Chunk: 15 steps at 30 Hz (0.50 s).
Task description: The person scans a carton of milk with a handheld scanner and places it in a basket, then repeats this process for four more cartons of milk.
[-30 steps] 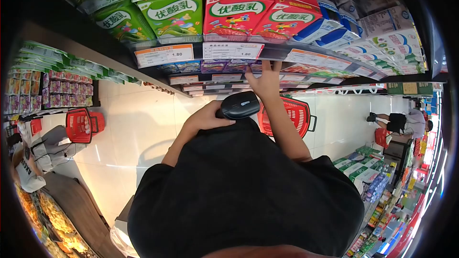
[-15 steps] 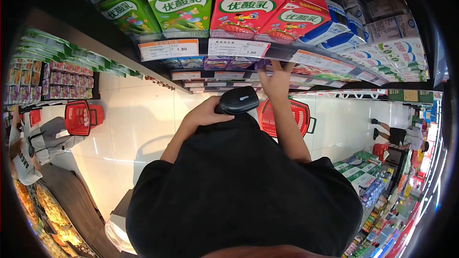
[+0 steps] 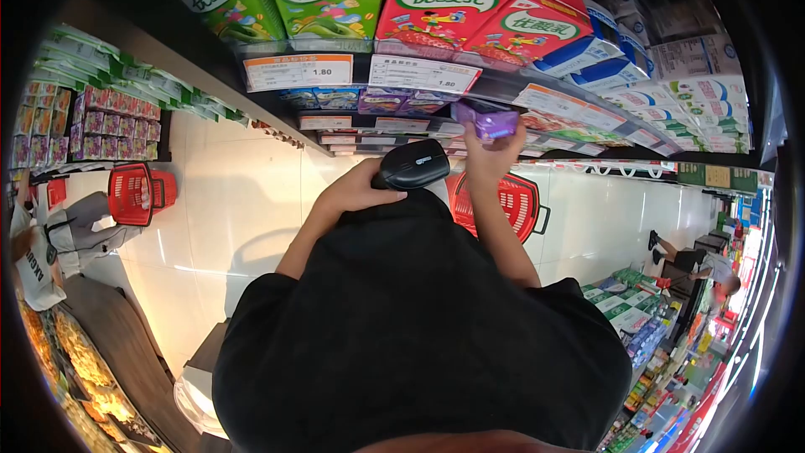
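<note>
My left hand [image 3: 356, 188] is closed around a black handheld scanner [image 3: 415, 165], whose rounded head faces up. My right hand [image 3: 493, 155] grips a purple package [image 3: 486, 120] at the front of a lower shelf, with its fingers around the package's sides. More purple packs [image 3: 384, 101] lie on that shelf to the left of it. Above are green cartons [image 3: 327, 2] and red cartons [image 3: 440, 13] behind a strip of price tags [image 3: 423, 74].
A red basket [image 3: 513, 205] stands on the floor below my right forearm. Another red basket [image 3: 130, 194] is at the left beside a person [image 3: 88, 222]. A further person [image 3: 692, 260] is at the far right. Stacked cartons [image 3: 625, 302] stand at lower right.
My right hand has drawn the purple package out from the shelf. The scanner in my left hand has shifted slightly left and turned a little.
</note>
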Available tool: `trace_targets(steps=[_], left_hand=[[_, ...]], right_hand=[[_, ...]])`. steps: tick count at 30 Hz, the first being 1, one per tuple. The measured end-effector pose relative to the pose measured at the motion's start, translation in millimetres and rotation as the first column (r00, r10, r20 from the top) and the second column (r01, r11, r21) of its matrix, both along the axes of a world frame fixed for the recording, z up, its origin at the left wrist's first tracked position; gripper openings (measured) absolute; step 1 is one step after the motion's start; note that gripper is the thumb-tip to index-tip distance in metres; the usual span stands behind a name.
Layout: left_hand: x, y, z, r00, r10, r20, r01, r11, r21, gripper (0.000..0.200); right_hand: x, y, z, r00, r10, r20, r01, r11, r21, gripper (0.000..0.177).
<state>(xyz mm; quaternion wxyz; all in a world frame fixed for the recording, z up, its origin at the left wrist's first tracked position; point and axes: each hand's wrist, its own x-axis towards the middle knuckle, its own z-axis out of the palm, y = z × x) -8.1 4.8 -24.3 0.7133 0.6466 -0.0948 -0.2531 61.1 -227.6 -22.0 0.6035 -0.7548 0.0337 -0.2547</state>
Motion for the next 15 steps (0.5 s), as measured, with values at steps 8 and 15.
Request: trace_targets(steps=[8, 15], left_hand=[[2.6, 1.1, 5.0, 1.0, -0.018, -0.025, 0.019, 0.999, 0.029, 0.056], [5.5, -1.5, -2.9, 0.998, -0.054, 0.032, 0.053, 0.998, 0.041, 0.055]], right_hand=[[-30.6, -26.8, 27.1, 0.963, 0.238, -0.127, -0.061, 0.653, 0.755, 0.04], [-63.9, -34.3, -13.4, 0.709, 0.683, -0.176, 0.358, -0.134, 0.924, 0.055]])
